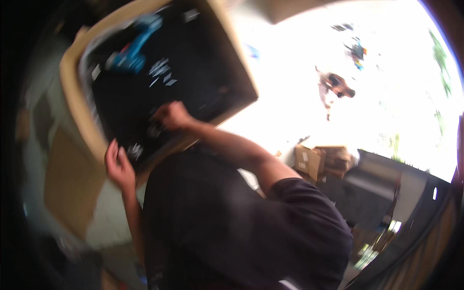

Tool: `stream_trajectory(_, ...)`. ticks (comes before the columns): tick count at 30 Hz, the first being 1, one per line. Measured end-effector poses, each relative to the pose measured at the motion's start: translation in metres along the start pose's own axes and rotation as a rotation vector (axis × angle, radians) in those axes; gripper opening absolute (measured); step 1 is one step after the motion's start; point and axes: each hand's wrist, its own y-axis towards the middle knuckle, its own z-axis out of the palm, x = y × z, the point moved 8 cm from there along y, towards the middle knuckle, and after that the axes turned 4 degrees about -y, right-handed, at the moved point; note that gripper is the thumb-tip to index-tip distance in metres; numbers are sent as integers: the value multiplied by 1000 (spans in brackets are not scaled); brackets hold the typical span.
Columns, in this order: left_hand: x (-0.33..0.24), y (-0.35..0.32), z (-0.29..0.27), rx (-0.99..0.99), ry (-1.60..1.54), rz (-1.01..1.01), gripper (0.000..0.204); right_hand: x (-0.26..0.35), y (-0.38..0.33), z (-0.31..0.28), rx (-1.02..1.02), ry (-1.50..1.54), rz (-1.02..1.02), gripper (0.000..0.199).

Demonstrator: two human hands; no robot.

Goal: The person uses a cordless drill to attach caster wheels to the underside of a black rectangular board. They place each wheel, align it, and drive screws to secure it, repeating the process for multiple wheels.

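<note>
A large black panel (pixel 203 53) with a thick tan border (pixel 79 104) lies in front of me. My left hand (pixel 120 166) is at its near left edge, fingers stretched out and slightly apart, holding nothing I can see. Over the panel's near part, my right hand (pixel 174 115) has its fingers curled together; motion blur hides what they hold. A small greyish thing (pixel 154 129) sits just under it, too smeared to name. A teal cordless drill (pixel 130 55) rests at the panel's far left. Small shiny metal pieces (pixel 160 68) lie in a cluster near the middle.
More small shiny pieces (pixel 135 151) lie close to my left hand. A flat brown cardboard sheet (pixel 72 181) is on the floor at left. Opened cardboard boxes (pixel 309 162) stand at right, beside a dark bulky object (pixel 367 191). Glare washes out the upper right.
</note>
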Motion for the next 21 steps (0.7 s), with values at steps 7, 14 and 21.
stream_trajectory(7, -68, -2, 130, 608, 75, 137, 85, 11, -36, -57, -165, 258, -76, 29)
stream_trajectory(14, -88, -2, 208, 761, 191, 83, 72, -28, -56, -107, -79, 160, 34, 33)
stream_trajectory(21, -80, -9, 270, 780, 380, 92, 76, -85, -62, -128, -63, 226, 110, 35)
